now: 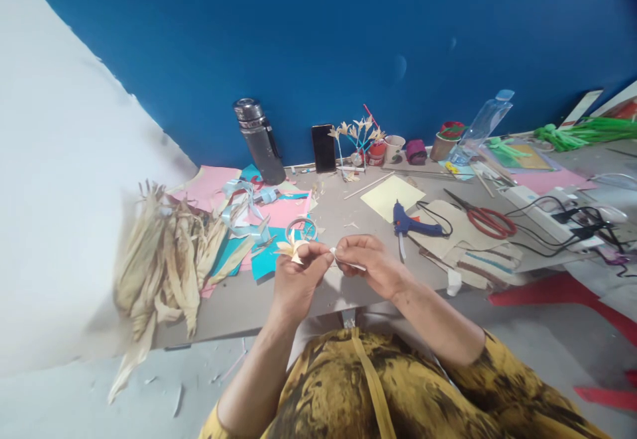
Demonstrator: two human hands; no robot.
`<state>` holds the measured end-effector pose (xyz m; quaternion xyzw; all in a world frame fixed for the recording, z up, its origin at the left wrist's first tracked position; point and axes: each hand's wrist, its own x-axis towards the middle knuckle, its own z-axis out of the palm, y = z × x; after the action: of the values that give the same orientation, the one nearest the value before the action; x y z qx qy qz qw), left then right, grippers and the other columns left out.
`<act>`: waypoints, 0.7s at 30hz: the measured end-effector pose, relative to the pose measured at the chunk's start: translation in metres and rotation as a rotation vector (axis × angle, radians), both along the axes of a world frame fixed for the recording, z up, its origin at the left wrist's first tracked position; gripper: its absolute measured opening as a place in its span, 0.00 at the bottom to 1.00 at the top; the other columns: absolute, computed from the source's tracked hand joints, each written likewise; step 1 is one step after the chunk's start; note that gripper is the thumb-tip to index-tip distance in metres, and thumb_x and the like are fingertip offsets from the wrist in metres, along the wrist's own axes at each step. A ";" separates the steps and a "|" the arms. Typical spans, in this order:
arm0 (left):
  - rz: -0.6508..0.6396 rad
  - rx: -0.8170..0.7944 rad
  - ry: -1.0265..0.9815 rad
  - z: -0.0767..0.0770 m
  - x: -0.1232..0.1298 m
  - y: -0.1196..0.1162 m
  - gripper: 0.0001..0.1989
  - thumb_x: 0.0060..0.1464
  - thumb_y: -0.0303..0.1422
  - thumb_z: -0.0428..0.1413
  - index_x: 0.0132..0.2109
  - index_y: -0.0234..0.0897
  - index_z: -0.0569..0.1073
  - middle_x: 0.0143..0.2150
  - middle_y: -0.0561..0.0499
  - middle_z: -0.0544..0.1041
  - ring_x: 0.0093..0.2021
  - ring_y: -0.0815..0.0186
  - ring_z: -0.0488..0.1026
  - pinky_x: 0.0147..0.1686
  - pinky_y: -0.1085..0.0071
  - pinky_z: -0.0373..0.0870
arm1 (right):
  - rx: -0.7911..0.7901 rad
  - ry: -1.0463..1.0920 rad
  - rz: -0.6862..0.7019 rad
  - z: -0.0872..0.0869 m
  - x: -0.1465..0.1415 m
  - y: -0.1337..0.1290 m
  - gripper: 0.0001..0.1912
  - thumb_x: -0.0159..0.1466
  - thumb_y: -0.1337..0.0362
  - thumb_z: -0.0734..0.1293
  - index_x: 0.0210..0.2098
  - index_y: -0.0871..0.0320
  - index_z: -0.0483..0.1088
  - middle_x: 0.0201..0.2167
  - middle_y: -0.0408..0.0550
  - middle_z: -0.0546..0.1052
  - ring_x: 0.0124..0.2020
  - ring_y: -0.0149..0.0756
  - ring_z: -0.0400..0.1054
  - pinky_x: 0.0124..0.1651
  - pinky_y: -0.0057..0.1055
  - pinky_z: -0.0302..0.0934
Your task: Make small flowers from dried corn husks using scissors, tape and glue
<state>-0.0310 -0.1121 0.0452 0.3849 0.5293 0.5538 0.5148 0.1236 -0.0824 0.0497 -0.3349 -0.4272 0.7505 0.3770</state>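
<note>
My left hand (pixel 301 280) is closed in a pinch near the table's front edge. Out of its far side sticks a pale cream flower (pixel 290 247) with pointed petals, like dried corn husk; its stem is hidden by the fingers. My right hand (pixel 375 263) pinches a narrow white strip (pixel 333 250), which shows between the fingertips of both hands. The two hands nearly touch. Just beyond them lies a roll of tape (pixel 301 229). Similar finished husk flowers (pixel 359 130) stand on thin stems at the back.
Dried corn husks (pixel 159 260) hang over the table's left edge. A dark thermos (pixel 259 140), a phone (pixel 324 148) and a plastic bottle (pixel 480 130) stand along the wall. To the right lie a blue glue gun (pixel 413 223), red-handled scissors (pixel 490 220) and a corded power strip (pixel 537 210).
</note>
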 end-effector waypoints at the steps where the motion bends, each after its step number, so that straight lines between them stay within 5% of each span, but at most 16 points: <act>1: 0.006 0.005 0.002 0.001 0.000 0.000 0.10 0.41 0.35 0.66 0.28 0.33 0.76 0.19 0.58 0.65 0.18 0.77 0.53 0.19 0.75 0.48 | 0.001 -0.002 0.001 0.000 0.000 0.000 0.14 0.53 0.58 0.74 0.21 0.60 0.69 0.18 0.39 0.67 0.21 0.25 0.55 0.29 0.28 0.46; 10: -0.006 0.043 0.022 -0.002 0.000 -0.001 0.06 0.43 0.32 0.63 0.26 0.34 0.75 0.23 0.56 0.68 0.19 0.77 0.55 0.19 0.74 0.49 | 0.008 -0.021 0.002 -0.004 -0.003 -0.001 0.14 0.53 0.58 0.74 0.21 0.60 0.69 0.18 0.39 0.67 0.21 0.25 0.55 0.28 0.28 0.46; 21: 0.005 -0.044 -0.148 0.002 0.003 -0.001 0.07 0.42 0.32 0.62 0.29 0.34 0.72 0.15 0.63 0.56 0.16 0.78 0.49 0.19 0.76 0.46 | 0.102 0.027 0.001 -0.010 -0.005 -0.001 0.19 0.57 0.53 0.75 0.23 0.61 0.69 0.20 0.39 0.67 0.22 0.25 0.55 0.27 0.27 0.46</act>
<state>-0.0278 -0.1133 0.0476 0.3302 0.5026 0.5704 0.5594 0.1190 -0.0838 0.0395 -0.3051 -0.4599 0.7323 0.3989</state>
